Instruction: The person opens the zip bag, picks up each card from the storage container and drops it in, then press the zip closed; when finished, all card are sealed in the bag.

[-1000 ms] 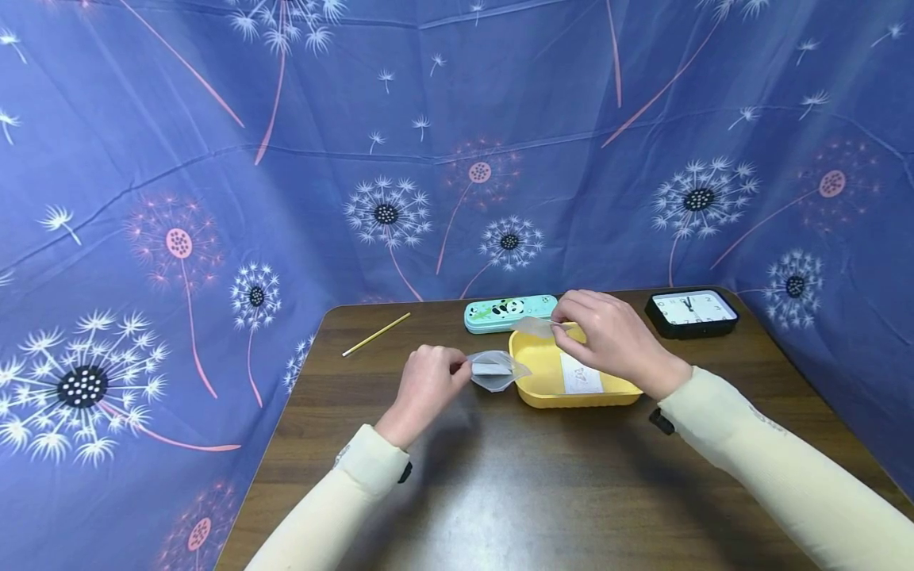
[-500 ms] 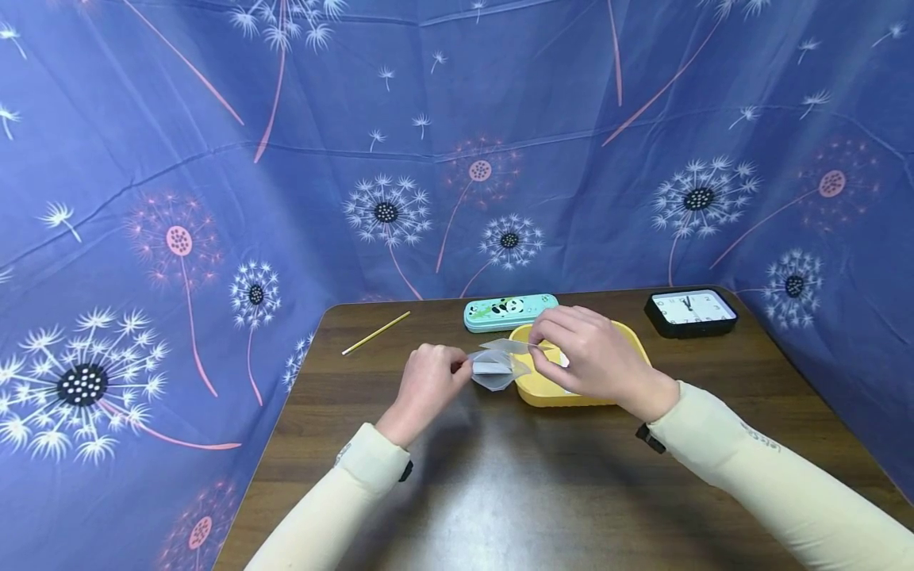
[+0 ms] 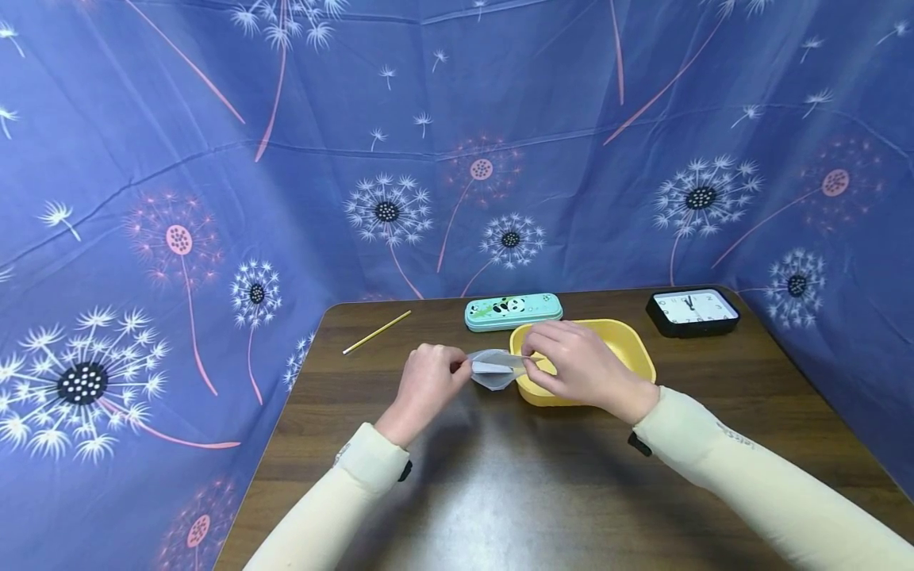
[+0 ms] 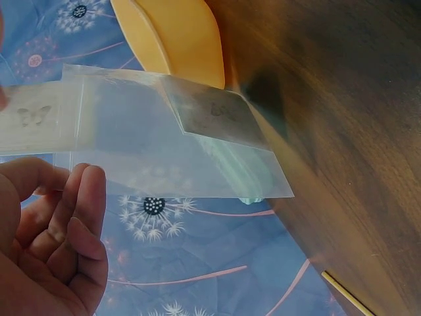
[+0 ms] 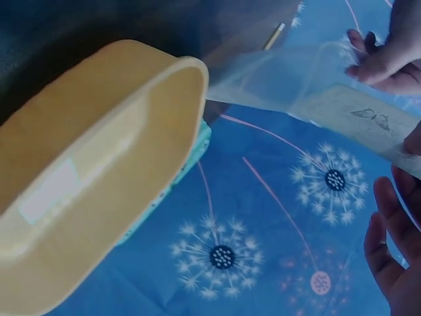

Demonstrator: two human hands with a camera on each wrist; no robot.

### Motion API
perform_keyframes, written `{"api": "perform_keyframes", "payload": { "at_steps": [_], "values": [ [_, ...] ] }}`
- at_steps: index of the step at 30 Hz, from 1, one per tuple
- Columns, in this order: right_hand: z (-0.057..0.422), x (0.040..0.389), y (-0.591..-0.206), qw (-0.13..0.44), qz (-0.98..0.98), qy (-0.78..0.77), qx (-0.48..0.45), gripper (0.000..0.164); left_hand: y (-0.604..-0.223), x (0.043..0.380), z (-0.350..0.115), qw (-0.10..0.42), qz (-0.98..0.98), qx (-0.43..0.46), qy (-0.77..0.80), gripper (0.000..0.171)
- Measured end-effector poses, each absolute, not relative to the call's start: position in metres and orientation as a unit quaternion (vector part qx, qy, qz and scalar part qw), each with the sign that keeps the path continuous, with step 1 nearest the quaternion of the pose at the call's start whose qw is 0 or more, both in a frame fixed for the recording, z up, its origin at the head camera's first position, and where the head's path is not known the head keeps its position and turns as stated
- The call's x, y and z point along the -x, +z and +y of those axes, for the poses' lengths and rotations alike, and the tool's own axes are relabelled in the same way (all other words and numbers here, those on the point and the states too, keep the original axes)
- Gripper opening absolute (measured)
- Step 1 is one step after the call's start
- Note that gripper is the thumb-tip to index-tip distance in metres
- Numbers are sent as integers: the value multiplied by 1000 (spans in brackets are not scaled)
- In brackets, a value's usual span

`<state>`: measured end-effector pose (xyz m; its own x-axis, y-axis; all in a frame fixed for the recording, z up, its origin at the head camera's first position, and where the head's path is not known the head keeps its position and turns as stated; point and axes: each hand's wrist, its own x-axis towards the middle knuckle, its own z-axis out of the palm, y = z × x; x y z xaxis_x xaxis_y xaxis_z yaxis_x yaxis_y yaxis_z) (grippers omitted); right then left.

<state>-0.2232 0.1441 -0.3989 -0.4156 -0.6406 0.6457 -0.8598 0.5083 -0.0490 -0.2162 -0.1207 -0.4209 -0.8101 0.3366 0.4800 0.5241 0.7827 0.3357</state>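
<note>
My left hand (image 3: pixel 428 385) pinches a clear plastic bag (image 4: pixel 131 125) by the edge near its mouth. A greyish card (image 4: pixel 210 112) with a small butterfly drawing lies inside, toward the bag's far end. From the other side, my right hand (image 3: pixel 581 365) pinches a pale, flat card (image 5: pixel 368 122) printed with a butterfly. That card's leading end overlaps the bag's mouth in both wrist views. Both hands are raised above the table, close together. Behind and below the right hand stands a yellow plastic basin (image 3: pixel 628 341), with a white slip (image 5: pixel 49 191) showing in it.
A mint-green pencil case (image 3: pixel 512 312) with a panda lies behind the basin. The yellow pencil (image 3: pixel 376 332) is at the back left of the brown table (image 3: pixel 457 492), and a black-framed clock (image 3: pixel 693 311) at the back right. A blue dandelion-patterned cloth (image 3: pixel 428 95) hangs behind.
My right hand has moved left and slightly down from above the basin, bringing its card to the bag's mouth. My left hand has held the bag in nearly the same place.
</note>
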Motion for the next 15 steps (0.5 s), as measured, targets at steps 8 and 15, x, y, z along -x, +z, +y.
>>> {"api": "perform_keyframes", "payload": {
  "at_steps": [8,15],
  "values": [
    [133,233,-416,273,-832,178,-449,7,-420,217,-119,199,-923,235,-232,26],
    [122,239,-424,242,-852,158,-436,9,-420,216,-119,197,-924,233,-231,25]
  ]
}}
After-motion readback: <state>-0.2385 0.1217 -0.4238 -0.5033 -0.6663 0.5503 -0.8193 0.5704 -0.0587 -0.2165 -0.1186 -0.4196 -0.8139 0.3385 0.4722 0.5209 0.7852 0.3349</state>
